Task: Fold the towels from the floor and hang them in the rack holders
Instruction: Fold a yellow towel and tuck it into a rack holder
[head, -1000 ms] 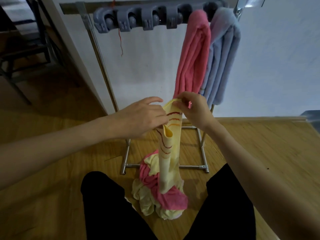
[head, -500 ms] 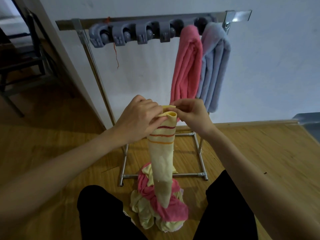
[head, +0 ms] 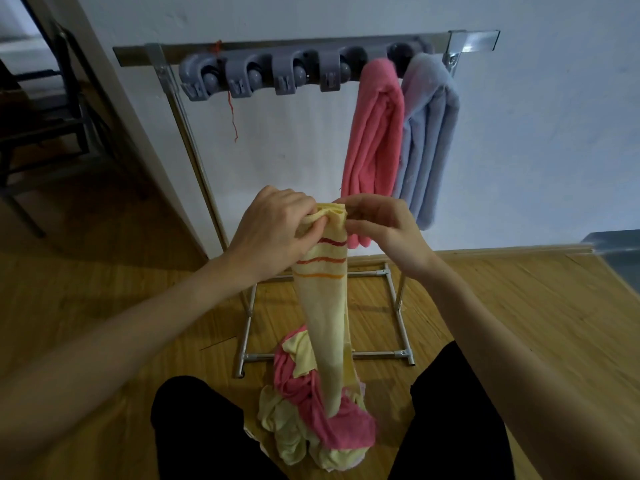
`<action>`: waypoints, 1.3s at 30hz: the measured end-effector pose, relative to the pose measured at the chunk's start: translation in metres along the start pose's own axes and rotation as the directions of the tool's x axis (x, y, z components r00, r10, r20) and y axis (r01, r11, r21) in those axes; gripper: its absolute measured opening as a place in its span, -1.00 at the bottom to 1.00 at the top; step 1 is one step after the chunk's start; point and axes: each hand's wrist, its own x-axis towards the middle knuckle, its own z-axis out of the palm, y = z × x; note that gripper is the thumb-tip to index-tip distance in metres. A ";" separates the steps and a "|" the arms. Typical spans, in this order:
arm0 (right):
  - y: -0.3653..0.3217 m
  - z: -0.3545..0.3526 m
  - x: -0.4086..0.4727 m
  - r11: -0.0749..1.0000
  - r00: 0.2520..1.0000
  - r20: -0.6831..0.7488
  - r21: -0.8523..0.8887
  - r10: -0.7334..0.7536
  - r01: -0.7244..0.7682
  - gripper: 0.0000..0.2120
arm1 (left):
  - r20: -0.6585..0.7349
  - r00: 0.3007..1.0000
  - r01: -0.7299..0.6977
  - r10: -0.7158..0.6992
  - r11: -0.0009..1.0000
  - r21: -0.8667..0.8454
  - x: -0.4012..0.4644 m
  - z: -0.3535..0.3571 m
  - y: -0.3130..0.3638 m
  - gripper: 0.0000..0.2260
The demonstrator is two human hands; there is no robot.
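Towels: 2 hang on the grey rack holders [head: 263, 76], 1 pink [head: 375, 140], 1 lavender [head: 429, 133]. Left hand [head: 273, 233] and right hand [head: 384, 228] fingers pinch the yellow striped towel [head: 325, 292] below the holders; a floor pile [head: 311, 427] remains, 4 holders empty.

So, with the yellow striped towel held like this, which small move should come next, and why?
Probably lift the folded yellow striped towel toward the empty grey plastic holder beside the hanging pink towel. Both the left hand and the right hand pinch its gathered top edge, its lower end hangs over the floor pile, and that holder looks free.
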 end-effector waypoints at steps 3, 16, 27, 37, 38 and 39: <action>-0.003 0.000 0.000 0.999 0.999 0.001 -0.027 -0.033 0.033 -0.70 | -0.013 1.000 0.014 -0.015 0.999 -0.034 0.004 -0.001 0.001 -0.81; -0.001 0.014 0.013 0.995 0.987 -0.159 -0.100 -0.021 0.006 -0.79 | -0.096 0.952 0.228 -0.291 0.881 -0.416 -0.028 0.010 -0.017 -0.29; -0.021 0.035 0.029 0.945 0.935 -0.299 0.315 0.190 -0.092 -0.87 | 0.767 0.485 0.831 -0.419 -0.052 -0.554 -0.102 0.095 -0.037 -0.50; 0.056 0.001 0.012 0.856 0.490 -0.705 0.459 0.514 -0.237 -0.86 | 0.810 0.387 0.886 -0.440 -0.065 -0.459 -0.126 0.128 -0.036 -0.53; 0.069 0.000 0.003 0.844 0.478 -0.697 0.465 0.535 -0.268 -0.91 | 0.788 0.408 0.881 -0.460 -0.029 -0.473 -0.120 0.124 -0.038 -0.58; 0.084 0.000 -0.005 0.831 0.471 -0.684 0.455 0.557 -0.321 -0.93 | 0.759 0.435 0.870 -0.485 0.008 -0.493 -0.114 0.119 -0.040 -0.65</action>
